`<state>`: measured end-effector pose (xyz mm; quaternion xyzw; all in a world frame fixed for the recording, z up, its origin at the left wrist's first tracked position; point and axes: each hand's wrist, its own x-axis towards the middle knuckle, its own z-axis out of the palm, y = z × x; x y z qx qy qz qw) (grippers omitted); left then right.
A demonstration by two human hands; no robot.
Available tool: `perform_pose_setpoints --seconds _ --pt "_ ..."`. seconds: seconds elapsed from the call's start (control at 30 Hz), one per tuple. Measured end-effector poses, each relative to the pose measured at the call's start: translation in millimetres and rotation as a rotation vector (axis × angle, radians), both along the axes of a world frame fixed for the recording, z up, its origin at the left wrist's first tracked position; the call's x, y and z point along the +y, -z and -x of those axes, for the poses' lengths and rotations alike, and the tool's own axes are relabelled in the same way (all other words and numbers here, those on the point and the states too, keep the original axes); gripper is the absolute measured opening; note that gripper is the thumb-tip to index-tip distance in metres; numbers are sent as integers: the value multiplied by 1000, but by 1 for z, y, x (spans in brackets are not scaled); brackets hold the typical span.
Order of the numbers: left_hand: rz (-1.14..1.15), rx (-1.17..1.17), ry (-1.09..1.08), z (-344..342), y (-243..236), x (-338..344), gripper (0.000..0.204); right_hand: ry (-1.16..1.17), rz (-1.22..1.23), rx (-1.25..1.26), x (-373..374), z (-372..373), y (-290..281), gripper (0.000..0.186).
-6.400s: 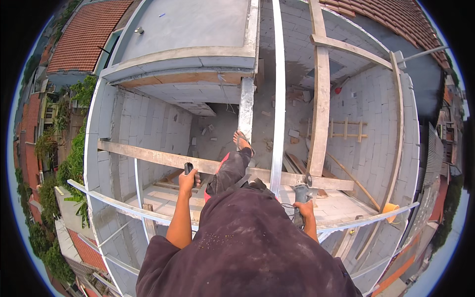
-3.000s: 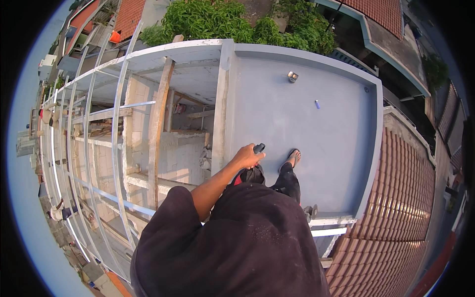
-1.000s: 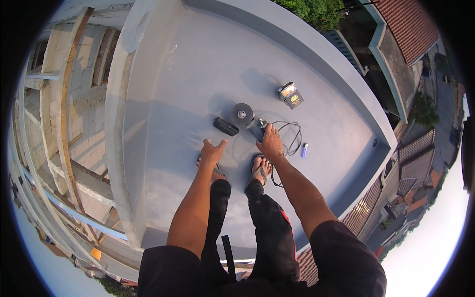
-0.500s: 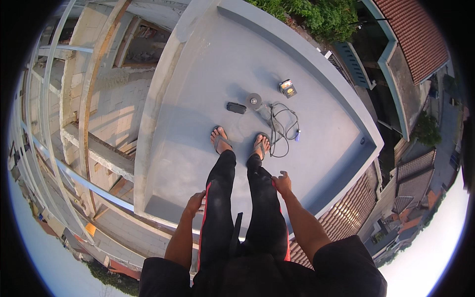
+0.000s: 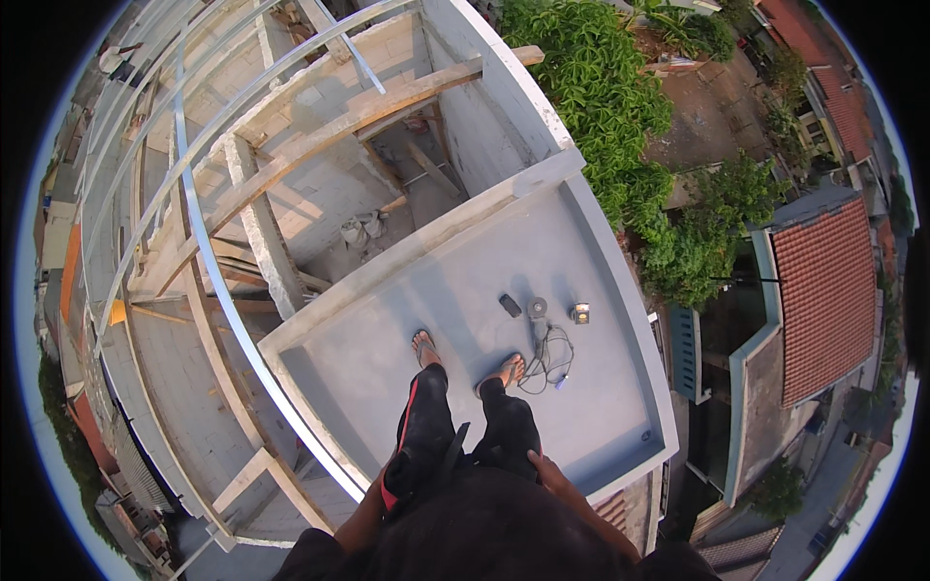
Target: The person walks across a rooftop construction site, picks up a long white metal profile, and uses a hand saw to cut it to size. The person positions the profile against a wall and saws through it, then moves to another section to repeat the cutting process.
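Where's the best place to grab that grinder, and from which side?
Probably round the grinder's body, behind the disc, from above on the side of the right foot. It lies with the disc at the far end and the narrower body toward the person; the cord loops at the near end and right, so stay clear of it.

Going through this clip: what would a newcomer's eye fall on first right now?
Probably the roofless, block-walled rooms below at upper left, crossed by a long wooden beam. Next, on the grey slab beyond the right foot, the corded disc tool lying between a black object and a small box. Then the green tree beyond the slab's wall.
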<state>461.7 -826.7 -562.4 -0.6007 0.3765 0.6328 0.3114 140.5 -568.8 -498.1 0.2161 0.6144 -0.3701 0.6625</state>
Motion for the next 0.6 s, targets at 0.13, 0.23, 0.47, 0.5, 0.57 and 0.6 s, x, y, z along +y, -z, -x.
perform_pose_setpoints --seconds 0.13,0.23,0.47,0.5,0.57,0.6 --pt "96 74 -20 -23 -2 -11 58 -566 74 441 -25 -5 -2 76" --pt "158 113 -36 -51 -9 -30 58 -974 152 704 -62 -22 27 77" --pt "239 196 19 -123 -1 -99 58 -1376 324 530 -180 -36 75 84" --pt "260 182 20 -133 -10 -108 58 -1367 256 628 -202 -37 63 84" --pt "294 190 18 -149 -16 -123 59 -1347 96 844 -247 -41 23 85" --pt "309 195 22 -154 -20 -127 59 -1329 151 844 -258 -38 20 83"
